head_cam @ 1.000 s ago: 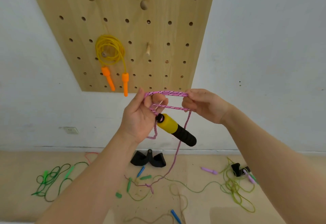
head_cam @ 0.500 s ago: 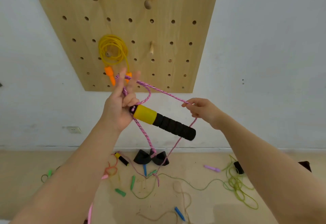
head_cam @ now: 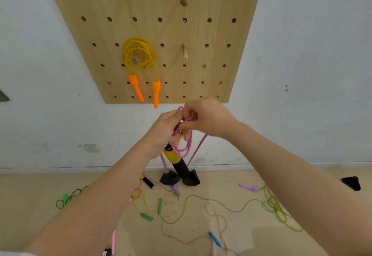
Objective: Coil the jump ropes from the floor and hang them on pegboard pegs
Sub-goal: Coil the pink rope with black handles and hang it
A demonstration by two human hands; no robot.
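Left hand (head_cam: 165, 133) up in front of the chest, fingers curled round a bunch of pink braided jump rope (head_cam: 186, 147) loops, and the right hand (head_cam: 207, 118) is pressed right up against it, fingertips pinching the strand at the top of the bundle, laying on another turn, by the look of it. Below the left hand dangles the rope's yellow-and-black handle (head_cam: 175, 159), nearly upright, with a couple of finished loops draped across it and a loose length running down toward the floor, where a second yellow-and-black handle (head_cam: 147, 181) lies; whether it belongs to this rope is hard to tell. So we're mid-coil, well short of done. Next up, I'd say, is drawing more slack from below and stacking even loops into the left hand, keeping them from slipping, then lifting the bundle to a free wooden peg (head_cam: 184, 52) on the pegboard (head_cam: 221, 58) just above. One's already home: the yellow rope with orange handles (head_cam: 138, 56) hangs coiled on its peg. Plenty left on the floor too, a green rope (head_cam: 211, 203), a dark green one (head_cam: 66, 199) off left, a yellow-green tangle (head_cam: 275, 207) off right
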